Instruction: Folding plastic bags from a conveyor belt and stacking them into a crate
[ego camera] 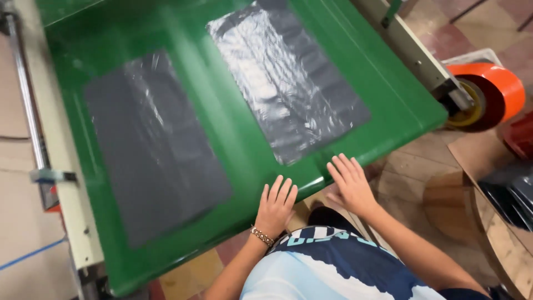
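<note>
Two flat, dark grey plastic bags lie side by side on a green table [400, 105], one bag [152, 144] to the left and the other bag [288, 78] to the right, well apart. The person's left hand [276, 206] and right hand [350, 183] rest open and flat, fingers spread, on the table's near edge, holding nothing, just short of the right bag's lower end. An orange roll of tape [494, 91] hangs beyond the table's right corner.
</note>
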